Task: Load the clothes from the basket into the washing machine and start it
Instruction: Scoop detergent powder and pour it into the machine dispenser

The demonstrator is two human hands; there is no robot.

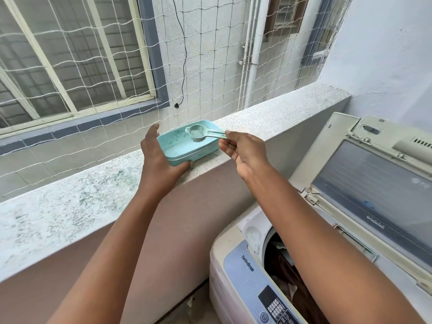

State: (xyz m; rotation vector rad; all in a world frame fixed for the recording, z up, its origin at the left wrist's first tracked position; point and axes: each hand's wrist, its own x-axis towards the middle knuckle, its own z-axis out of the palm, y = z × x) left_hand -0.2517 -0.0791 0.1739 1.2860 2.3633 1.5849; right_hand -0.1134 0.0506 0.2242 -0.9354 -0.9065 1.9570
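Turquoise plastic marks the shallow box (187,146) on the speckled ledge (70,206), near the frame's centre. The left hand (161,160) grips the box's near corner, thumb on its front wall, fingers raised along its far side. The right hand (243,150) pinches the handle of a matching scoop (198,134) holding pale powder, poised over the box. At five o'clock the washing machine (236,277) stands with its lid (364,183) raised; dark brown clothes (287,274) lie inside the drum. No basket shows.
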